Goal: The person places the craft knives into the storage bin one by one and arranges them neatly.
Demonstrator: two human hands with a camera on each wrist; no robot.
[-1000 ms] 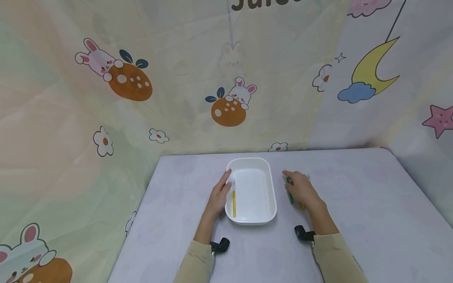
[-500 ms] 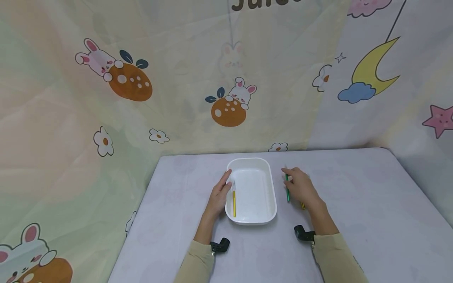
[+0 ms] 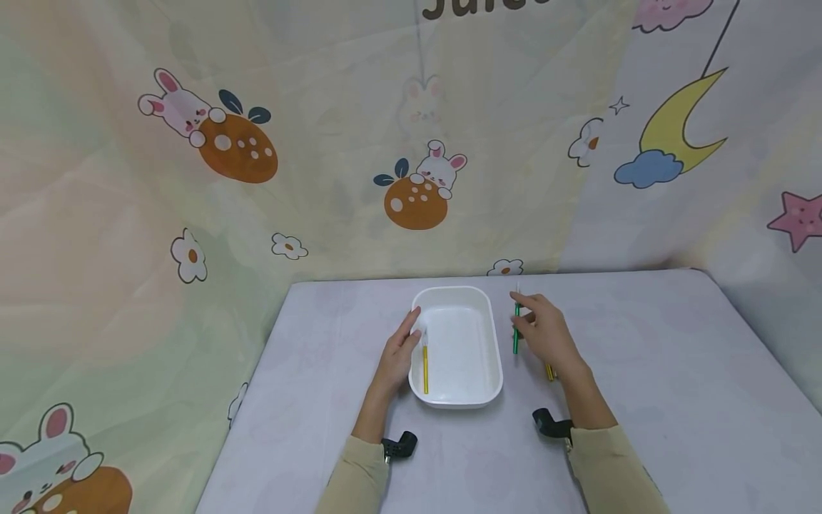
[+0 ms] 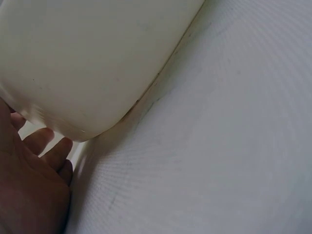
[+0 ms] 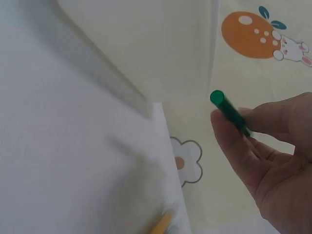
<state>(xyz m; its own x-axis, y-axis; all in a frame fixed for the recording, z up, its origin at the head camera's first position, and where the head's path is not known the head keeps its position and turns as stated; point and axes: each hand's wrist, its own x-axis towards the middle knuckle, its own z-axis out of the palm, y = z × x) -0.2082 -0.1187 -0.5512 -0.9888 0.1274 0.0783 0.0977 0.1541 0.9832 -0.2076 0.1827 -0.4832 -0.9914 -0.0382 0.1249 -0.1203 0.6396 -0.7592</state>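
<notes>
A white tray [image 3: 457, 357] stands on the table, and my left hand [image 3: 394, 357] holds its left side, fingers against the outer wall in the left wrist view. Inside the tray, along its left side, lies a slim yellow pen-like stick [image 3: 425, 370] with a pale upper end. To the right of the tray, my right hand [image 3: 546, 332] pinches a slim green pen-like stick [image 5: 228, 111] between thumb and fingers. It looks raised off the table and points away, its pale tip [image 3: 518, 288] at the far end. Their exact kind is too small to tell.
More yellow pen-like sticks [image 3: 550, 373] lie on the table under my right wrist, mostly hidden by the hand. The white-covered table [image 3: 674, 371] ends at the back against a printed cloth [image 3: 334, 178]. Black wrist cameras [image 3: 401, 445] sit on both wrists.
My right hand has taken hold of the green stick from the table and moved slightly away and left with it. The left hand and tray have not moved.
</notes>
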